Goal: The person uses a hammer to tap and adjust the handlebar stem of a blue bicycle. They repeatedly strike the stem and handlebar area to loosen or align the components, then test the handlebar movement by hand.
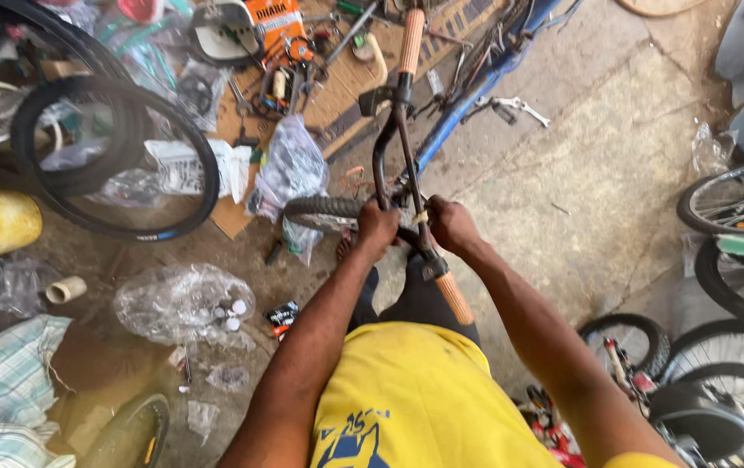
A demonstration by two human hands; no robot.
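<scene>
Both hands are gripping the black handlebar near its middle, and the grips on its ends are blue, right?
Not quite: the head view shows the grips are tan-orange, not blue. The rest holds: the left hand and right hand both grip the black handlebar near its middle.

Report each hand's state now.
Left hand: closed on the handlebar near its centre.
Right hand: closed on the same handlebar.

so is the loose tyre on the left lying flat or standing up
Lying flat: the loose tyre shows its full ring, with floor clutter visible through its middle.
</scene>
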